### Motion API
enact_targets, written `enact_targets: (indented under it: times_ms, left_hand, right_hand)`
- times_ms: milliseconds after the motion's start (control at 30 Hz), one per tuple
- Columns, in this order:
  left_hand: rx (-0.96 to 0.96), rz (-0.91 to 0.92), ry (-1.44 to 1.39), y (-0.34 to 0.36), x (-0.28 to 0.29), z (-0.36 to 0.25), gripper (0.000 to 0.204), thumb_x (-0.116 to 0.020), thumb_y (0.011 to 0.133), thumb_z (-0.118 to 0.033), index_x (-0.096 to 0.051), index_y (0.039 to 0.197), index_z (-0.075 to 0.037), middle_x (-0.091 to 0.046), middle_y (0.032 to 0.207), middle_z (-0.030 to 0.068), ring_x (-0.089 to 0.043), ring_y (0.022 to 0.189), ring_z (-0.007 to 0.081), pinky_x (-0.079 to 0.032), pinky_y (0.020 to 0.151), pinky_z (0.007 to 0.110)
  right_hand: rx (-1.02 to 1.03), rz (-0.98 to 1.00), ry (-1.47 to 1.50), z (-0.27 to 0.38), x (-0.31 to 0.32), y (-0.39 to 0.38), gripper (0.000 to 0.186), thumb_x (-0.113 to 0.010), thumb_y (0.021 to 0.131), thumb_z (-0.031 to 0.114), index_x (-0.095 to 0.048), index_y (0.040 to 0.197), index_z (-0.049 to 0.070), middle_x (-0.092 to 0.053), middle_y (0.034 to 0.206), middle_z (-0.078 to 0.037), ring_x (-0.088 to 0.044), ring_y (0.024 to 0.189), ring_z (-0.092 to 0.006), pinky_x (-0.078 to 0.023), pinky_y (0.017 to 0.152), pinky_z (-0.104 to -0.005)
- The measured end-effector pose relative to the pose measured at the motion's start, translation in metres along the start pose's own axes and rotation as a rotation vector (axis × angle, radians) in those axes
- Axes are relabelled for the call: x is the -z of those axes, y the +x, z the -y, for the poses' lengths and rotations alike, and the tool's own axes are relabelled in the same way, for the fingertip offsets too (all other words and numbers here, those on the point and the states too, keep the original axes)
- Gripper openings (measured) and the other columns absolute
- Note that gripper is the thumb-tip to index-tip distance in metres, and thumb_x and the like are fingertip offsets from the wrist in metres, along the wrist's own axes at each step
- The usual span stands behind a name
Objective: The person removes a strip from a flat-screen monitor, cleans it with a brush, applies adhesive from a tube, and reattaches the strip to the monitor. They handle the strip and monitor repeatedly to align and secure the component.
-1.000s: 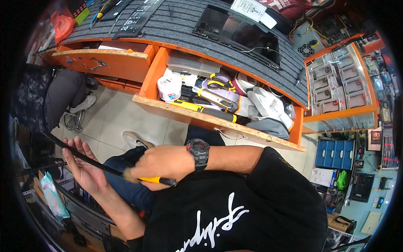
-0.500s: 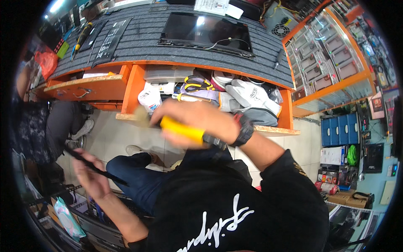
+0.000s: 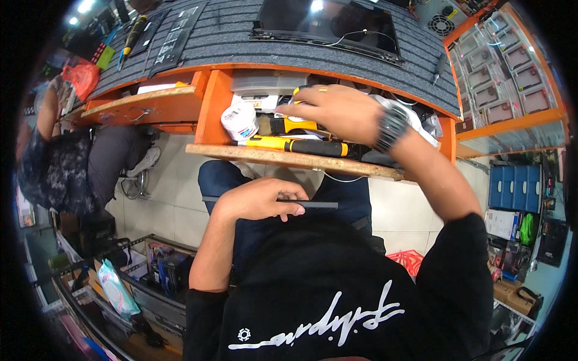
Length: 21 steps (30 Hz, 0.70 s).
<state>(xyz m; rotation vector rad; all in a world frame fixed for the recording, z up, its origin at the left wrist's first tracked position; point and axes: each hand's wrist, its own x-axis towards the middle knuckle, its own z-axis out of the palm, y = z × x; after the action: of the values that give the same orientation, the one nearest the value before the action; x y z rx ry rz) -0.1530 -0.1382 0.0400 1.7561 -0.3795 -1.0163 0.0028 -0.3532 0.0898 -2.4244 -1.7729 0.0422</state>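
Observation:
My left hand (image 3: 262,200) is closed around a thin, flat dark grey bar (image 3: 322,205), held level above my lap. Its far end passes behind my wrist. Over the pulled-out drawer (image 3: 277,160), my right hand (image 3: 340,114) hovers with fingers stretched out. Just below those fingers lies a brush (image 3: 297,125) with tan bristles and a yellow handle, partly covered by the hand. A yellow-and-black handled tool (image 3: 304,146) rests along the drawer front. To its left stands a white round tub (image 3: 239,119). Part of a yellow-and-black handle shows behind my right fingertips.
A dark screen panel (image 3: 328,27) lies on the grey ribbed mat (image 3: 232,39), with a flat black battery (image 3: 177,39) and a yellow-and-black screwdriver (image 3: 133,36) to the left. A second drawer (image 3: 141,108) is partly out. Another person (image 3: 60,168) sits at left.
My right hand has moved up over the drawer, and the yellow-handled brush it held now lies inside. My left hand has brought the dark bar rightward, in front of me.

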Motion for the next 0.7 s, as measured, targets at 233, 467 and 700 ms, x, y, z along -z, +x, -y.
enact_targets:
  times_ms: [233,467,700]
  left_hand:
    - [0.061,0.295,-0.146,0.033,0.030,0.025,0.035,-0.067,0.103,-0.026,-0.063,0.128,-0.001,-0.073,0.108,0.0049,-0.070,0.085,0.0118,-0.054,0.073,0.027]
    - [0.098,0.392,-0.090,0.052,0.070,0.007,0.032,-0.071,0.099,-0.019,-0.064,0.126,-0.001,-0.073,0.101,0.0064,-0.072,0.084,0.0132,-0.056,0.069,0.026]
    - [0.101,0.269,-0.077,0.106,0.122,-0.016,0.028,-0.074,0.095,-0.013,-0.065,0.119,-0.002,-0.075,0.097,0.0095,-0.076,0.078,0.0192,-0.056,0.064,0.028]
  right_hand:
    - [-0.482,-0.416,-0.038,0.064,-0.009,-0.159,0.057,-0.086,0.074,0.046,-0.071,0.115,0.010,-0.065,0.106,-0.008,-0.063,0.096,-0.0254,-0.045,0.082,-0.0387]
    - [-0.477,-0.699,-0.417,0.021,-0.062,-0.163,0.066,-0.087,0.063,0.061,-0.073,0.109,0.017,-0.062,0.095,-0.002,-0.061,0.083,-0.0218,-0.044,0.072,-0.0370]
    - [-0.552,-0.876,-0.253,-0.035,-0.038,-0.139,0.068,-0.088,0.066,0.058,-0.068,0.121,0.024,-0.059,0.119,-0.003,-0.057,0.112,-0.0235,-0.035,0.096,-0.0428]
